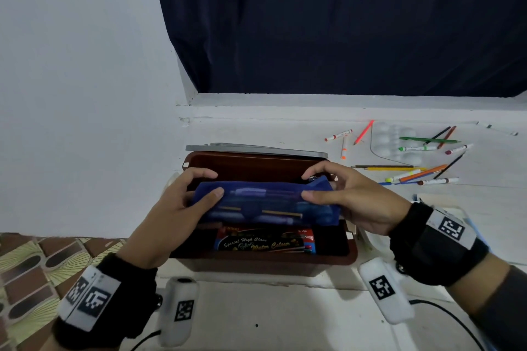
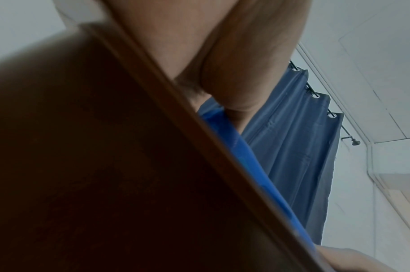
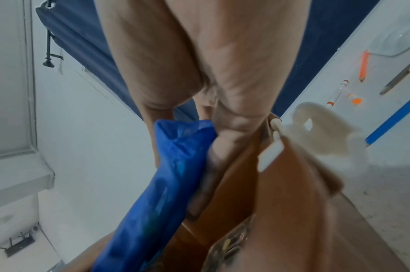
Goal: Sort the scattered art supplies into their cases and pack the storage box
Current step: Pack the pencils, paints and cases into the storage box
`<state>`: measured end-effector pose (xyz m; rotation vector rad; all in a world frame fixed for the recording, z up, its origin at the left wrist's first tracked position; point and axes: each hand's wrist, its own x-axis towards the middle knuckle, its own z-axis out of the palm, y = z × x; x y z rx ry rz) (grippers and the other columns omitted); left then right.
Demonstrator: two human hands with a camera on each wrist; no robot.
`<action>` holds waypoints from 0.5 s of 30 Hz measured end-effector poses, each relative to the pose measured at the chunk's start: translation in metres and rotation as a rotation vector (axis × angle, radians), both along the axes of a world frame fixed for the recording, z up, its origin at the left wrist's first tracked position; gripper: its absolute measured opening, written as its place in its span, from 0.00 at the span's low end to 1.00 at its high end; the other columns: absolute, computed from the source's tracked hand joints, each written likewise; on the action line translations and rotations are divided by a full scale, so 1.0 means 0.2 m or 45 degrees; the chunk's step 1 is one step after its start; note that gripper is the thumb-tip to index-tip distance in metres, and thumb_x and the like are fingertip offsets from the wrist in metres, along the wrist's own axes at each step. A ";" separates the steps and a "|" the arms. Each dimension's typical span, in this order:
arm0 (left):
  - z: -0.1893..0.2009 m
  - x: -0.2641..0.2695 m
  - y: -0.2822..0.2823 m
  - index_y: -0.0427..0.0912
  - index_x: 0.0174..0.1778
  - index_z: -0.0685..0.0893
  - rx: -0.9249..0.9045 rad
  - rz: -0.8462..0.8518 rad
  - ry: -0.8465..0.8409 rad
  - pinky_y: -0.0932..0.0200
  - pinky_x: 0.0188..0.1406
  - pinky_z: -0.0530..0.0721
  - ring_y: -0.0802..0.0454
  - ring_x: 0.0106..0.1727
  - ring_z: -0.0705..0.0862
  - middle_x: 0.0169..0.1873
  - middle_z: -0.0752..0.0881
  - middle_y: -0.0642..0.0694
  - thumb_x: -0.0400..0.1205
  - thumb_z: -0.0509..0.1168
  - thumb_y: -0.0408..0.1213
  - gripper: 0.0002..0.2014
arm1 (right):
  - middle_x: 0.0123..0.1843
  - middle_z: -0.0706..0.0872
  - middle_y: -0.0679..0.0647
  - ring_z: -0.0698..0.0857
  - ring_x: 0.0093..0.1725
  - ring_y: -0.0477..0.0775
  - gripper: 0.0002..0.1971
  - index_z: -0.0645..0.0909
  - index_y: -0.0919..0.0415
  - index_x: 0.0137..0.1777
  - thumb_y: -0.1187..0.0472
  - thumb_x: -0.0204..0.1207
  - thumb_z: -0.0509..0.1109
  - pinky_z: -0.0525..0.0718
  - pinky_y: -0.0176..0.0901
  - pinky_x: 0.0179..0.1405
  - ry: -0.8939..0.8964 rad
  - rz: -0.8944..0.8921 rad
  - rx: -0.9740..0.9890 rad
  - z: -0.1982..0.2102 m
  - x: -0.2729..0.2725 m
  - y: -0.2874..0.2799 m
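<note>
A blue mesh pencil case full of pens hangs over the open brown storage box. My left hand grips its left end, thumb on the near face and fingers behind. My right hand grips the right end the same way. Under the case, a watercolour pack lies on the box floor. In the right wrist view the blue case runs down from my fingers into the brown box. The left wrist view shows the box rim and a strip of the blue case.
Several loose pencils and markers lie scattered on the white floor at the right, around a clear paint palette. The grey box lid lies behind the box. White latch handles hang on the box ends. A dark curtain hangs behind.
</note>
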<state>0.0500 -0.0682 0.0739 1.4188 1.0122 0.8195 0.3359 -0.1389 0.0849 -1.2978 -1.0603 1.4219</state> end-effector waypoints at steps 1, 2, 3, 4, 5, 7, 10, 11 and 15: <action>0.01 0.00 0.00 0.49 0.64 0.79 -0.014 -0.003 -0.016 0.50 0.40 0.93 0.40 0.48 0.92 0.51 0.91 0.40 0.83 0.67 0.35 0.14 | 0.51 0.89 0.64 0.89 0.48 0.61 0.23 0.77 0.65 0.62 0.65 0.67 0.78 0.88 0.45 0.36 0.002 0.009 0.001 0.00 0.00 0.00; 0.01 -0.01 0.00 0.49 0.64 0.78 -0.023 -0.009 -0.030 0.51 0.39 0.93 0.39 0.48 0.92 0.51 0.91 0.40 0.82 0.68 0.34 0.15 | 0.51 0.88 0.63 0.89 0.49 0.60 0.21 0.78 0.65 0.60 0.64 0.68 0.78 0.88 0.46 0.37 0.002 0.021 0.001 0.00 0.00 0.00; 0.01 -0.01 0.00 0.48 0.64 0.78 -0.030 -0.017 -0.045 0.51 0.39 0.93 0.39 0.49 0.92 0.51 0.91 0.39 0.81 0.69 0.34 0.16 | 0.52 0.88 0.62 0.89 0.49 0.60 0.19 0.79 0.64 0.59 0.64 0.69 0.77 0.88 0.47 0.37 0.001 0.035 -0.001 -0.01 0.00 0.00; 0.01 -0.01 0.00 0.48 0.65 0.77 -0.031 -0.027 -0.058 0.50 0.40 0.93 0.39 0.49 0.92 0.50 0.91 0.39 0.80 0.70 0.33 0.18 | 0.53 0.88 0.63 0.89 0.49 0.61 0.18 0.79 0.63 0.59 0.64 0.70 0.77 0.88 0.48 0.37 -0.004 0.049 -0.004 -0.01 0.00 0.00; 0.01 -0.02 0.00 0.47 0.65 0.77 -0.024 -0.038 -0.058 0.49 0.42 0.93 0.39 0.49 0.92 0.50 0.92 0.39 0.78 0.70 0.32 0.20 | 0.54 0.87 0.64 0.89 0.51 0.62 0.18 0.79 0.62 0.59 0.64 0.70 0.77 0.88 0.49 0.38 -0.016 0.060 -0.004 -0.02 0.00 0.00; 0.01 -0.02 0.00 0.48 0.66 0.76 0.027 -0.056 -0.003 0.46 0.42 0.93 0.38 0.48 0.92 0.49 0.92 0.40 0.78 0.71 0.31 0.21 | 0.58 0.86 0.68 0.88 0.53 0.66 0.20 0.80 0.60 0.58 0.61 0.67 0.79 0.86 0.53 0.42 -0.070 0.069 0.007 -0.03 0.01 0.00; 0.01 -0.02 -0.01 0.49 0.65 0.76 0.126 -0.062 0.060 0.46 0.39 0.93 0.37 0.43 0.92 0.47 0.92 0.40 0.79 0.72 0.30 0.21 | 0.56 0.87 0.65 0.88 0.52 0.67 0.20 0.81 0.55 0.56 0.56 0.65 0.81 0.84 0.58 0.46 -0.183 0.078 0.058 -0.05 0.01 0.01; 0.01 -0.02 -0.01 0.49 0.65 0.76 0.144 -0.054 0.065 0.47 0.36 0.93 0.37 0.41 0.92 0.46 0.92 0.40 0.79 0.72 0.29 0.21 | 0.54 0.88 0.62 0.89 0.50 0.65 0.19 0.81 0.54 0.56 0.55 0.66 0.80 0.84 0.60 0.46 -0.221 0.079 0.090 -0.05 0.00 0.00; -0.01 -0.02 -0.02 0.51 0.63 0.78 0.265 -0.005 0.149 0.45 0.38 0.93 0.42 0.42 0.93 0.47 0.92 0.42 0.80 0.72 0.31 0.18 | 0.55 0.87 0.58 0.89 0.52 0.59 0.16 0.81 0.52 0.55 0.56 0.69 0.80 0.87 0.64 0.54 -0.402 0.090 0.232 -0.06 -0.01 0.01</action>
